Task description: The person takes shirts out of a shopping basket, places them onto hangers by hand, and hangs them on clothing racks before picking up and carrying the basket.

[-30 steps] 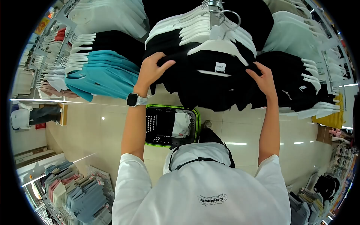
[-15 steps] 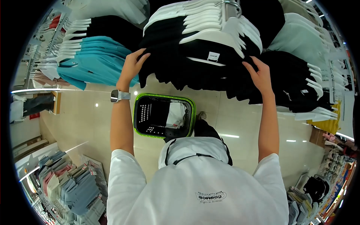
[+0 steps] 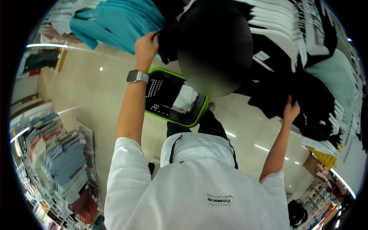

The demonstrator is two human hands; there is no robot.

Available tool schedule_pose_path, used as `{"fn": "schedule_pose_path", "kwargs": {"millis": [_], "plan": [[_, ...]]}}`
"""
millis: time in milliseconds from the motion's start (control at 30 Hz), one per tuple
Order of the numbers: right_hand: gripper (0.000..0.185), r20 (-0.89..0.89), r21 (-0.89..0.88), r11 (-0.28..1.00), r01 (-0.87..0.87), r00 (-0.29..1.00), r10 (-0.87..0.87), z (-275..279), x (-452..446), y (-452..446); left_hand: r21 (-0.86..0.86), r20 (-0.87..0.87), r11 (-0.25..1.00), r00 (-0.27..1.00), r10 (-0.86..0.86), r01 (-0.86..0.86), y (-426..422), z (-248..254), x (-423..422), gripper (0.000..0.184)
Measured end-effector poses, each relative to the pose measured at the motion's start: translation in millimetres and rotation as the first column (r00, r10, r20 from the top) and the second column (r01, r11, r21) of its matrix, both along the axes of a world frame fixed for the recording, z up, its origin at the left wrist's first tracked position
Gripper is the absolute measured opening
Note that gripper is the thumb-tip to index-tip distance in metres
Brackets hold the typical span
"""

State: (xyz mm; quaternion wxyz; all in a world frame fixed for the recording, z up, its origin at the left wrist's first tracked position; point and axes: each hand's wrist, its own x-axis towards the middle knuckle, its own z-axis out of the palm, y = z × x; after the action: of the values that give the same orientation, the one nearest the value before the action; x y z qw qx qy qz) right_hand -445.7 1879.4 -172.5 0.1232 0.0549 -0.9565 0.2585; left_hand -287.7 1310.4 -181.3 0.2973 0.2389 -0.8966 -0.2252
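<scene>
Black T-shirts [image 3: 272, 92] on white hangers [image 3: 274, 36] hang in front of me, the nearest showing a white label [image 3: 262, 56] at the neck. My left hand [image 3: 147, 50] is closed on black cloth at the left side, which looks like a sleeve. Lower on the right, my right hand [image 3: 292, 111] pinches the black cloth near its edge. A dark blurred oval covers the middle of the shirts, so I cannot see the cloth between my hands. Below stands a black basket with a green rim [image 3: 153, 114], holding something white [image 3: 185, 99].
Teal shirts [image 3: 119, 25] hang to the left of the black ones. More black and pale green shirts [image 3: 337, 74] hang at the right. A rack of grey-blue and pink clothes [image 3: 63, 161] stands at lower left. Tiled floor [image 3: 103, 96] lies around the basket.
My view has turned, and the racks appear shifted. My left hand has closed on the black cloth; my right hand has gone lower and now pinches the cloth. A dark blurred oval has appeared.
</scene>
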Motion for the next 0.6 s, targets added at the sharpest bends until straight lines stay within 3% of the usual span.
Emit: {"fn": "schedule_pose_path", "kwargs": {"millis": [133, 167, 200, 233, 267, 300, 333, 367, 467, 533, 600], "plan": [[0.043, -0.030, 0.128, 0.985, 0.117, 0.993, -0.115, -56.2, 17.1, 5.1, 0.026, -0.065, 0.998, 0.996, 0.061, -0.059, -4.1, -43.0, 26.3, 0.014], [0.045, 0.159, 0.277, 0.940, 0.197, 0.956, -0.247, -77.2, 28.0, 6.3, 0.066, -0.021, 0.993, 0.994, 0.103, -0.101, -0.8, -60.7, 39.7, 0.013], [0.049, 0.179, 0.290, 0.936, 0.200, 0.949, -0.258, -110.9, 42.4, 15.7, 0.105, 0.024, 0.984, 0.989, 0.144, -0.145, 5.3, -83.5, 55.4, 0.013], [0.049, 0.342, 0.393, 0.916, 0.084, 0.911, -0.230, -153.3, 51.3, 35.5, 0.172, 0.136, 0.968, 0.978, 0.161, -0.184, 17.1, -106.0, 73.0, 0.013], [0.048, 0.630, 0.300, 0.879, -0.372, 0.769, 0.110, -187.2, 64.3, 56.9, 0.233, 0.242, 0.945, 0.955, 0.170, -0.228, 31.7, -129.8, 90.4, 0.014], [0.041, 0.816, 0.103, 0.934, -0.343, 0.566, 0.118, -194.1, 91.2, 32.9, 0.319, 0.212, 0.921, 0.964, 0.159, -0.222, 51.2, -156.1, 110.5, 0.015], [0.033, 0.914, 0.085, 0.996, 0.011, 0.397, -0.083, -187.0, 123.5, -12.8, 0.393, 0.372, 0.881, 0.922, 0.107, -0.261, 70.4, -186.5, 131.3, 0.016], [0.025, 0.941, 0.010, 1.000, 0.018, 0.339, -0.015, -191.5, 149.2, -36.7, 0.488, 0.426, 0.806, 0.897, 0.116, -0.336, 94.5, -217.5, 150.4, 0.017], [0.014, 0.980, -0.109, 0.993, -0.049, 0.164, 0.116, -229.3, 195.9, -106.2, 0.524, 0.681, 0.701, 0.732, -0.003, -0.484, 164.7, -272.5, 196.8, 0.020], [0.011, 0.962, -0.267, 0.958, -0.101, 0.032, 0.272, -269.3, 219.4, -151.9, 0.550, 0.688, 0.687, 0.724, -0.051, -0.474, 207.4, -317.5, 224.6, 0.016], [0.012, 0.903, -0.413, 0.859, -0.303, -0.011, 0.430, -334.4, 235.2, -180.8, 0.621, 0.685, 0.649, 0.707, -0.176, -0.440, 234.0, -348.4, 240.8, 0.012]]}}
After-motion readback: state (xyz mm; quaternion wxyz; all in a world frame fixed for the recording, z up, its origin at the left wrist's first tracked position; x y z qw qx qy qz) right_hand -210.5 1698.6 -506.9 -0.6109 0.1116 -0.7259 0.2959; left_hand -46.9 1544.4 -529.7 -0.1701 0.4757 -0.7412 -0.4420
